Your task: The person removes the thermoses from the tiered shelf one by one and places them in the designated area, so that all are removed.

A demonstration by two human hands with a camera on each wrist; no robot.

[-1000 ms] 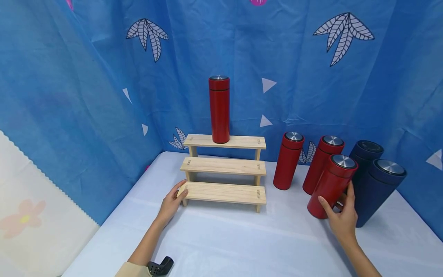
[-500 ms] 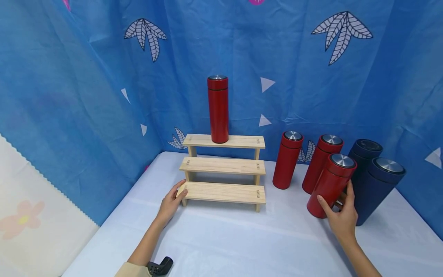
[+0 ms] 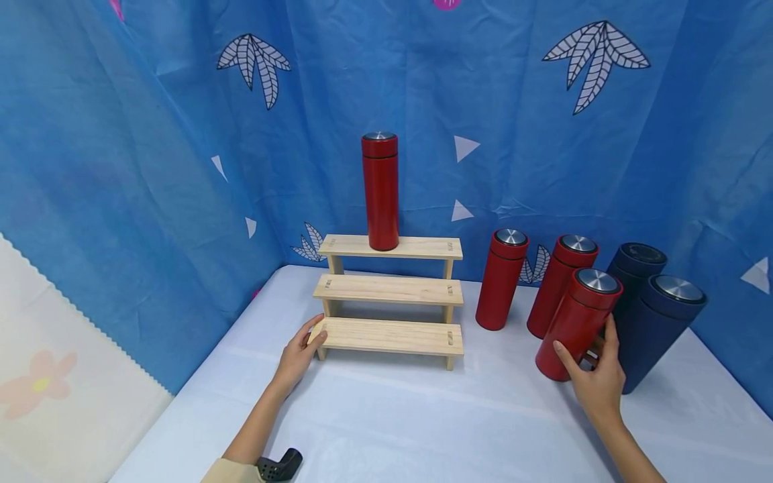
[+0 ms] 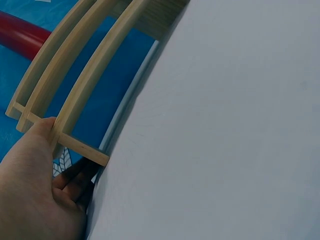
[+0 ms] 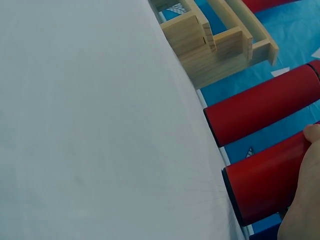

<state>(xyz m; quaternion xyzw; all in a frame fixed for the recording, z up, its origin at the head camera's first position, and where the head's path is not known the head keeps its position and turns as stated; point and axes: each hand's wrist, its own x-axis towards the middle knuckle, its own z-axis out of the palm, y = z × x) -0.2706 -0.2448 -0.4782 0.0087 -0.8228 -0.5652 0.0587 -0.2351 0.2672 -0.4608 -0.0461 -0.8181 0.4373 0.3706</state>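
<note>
The right hand [image 3: 594, 379] grips the nearest red flask [image 3: 576, 323], thumb on its front face and fingers curled round its far side. The flask is a matte red cylinder with a brushed-metal cap top and a thin seam below the cap. It stands on the white worktop [image 3: 423, 416] at lower right of the head view, in front of two more red flasks [image 3: 501, 278] and touching the navy flasks [image 3: 655, 329] to its right.

The left hand [image 3: 298, 354] holds the left end of the lowest step of the wooden riser [image 3: 389, 290], thumb on top. A fourth red flask [image 3: 380, 191] stands upright on the top step.

The right wrist view shows the gripped flask's base [image 5: 235, 202] meeting the worktop, a detail the head view hides behind the thumb. The left wrist view shows the fingers [image 4: 75, 180] tucked under the step, beside its leg; the head view shows only the thumb and knuckles there.
</note>
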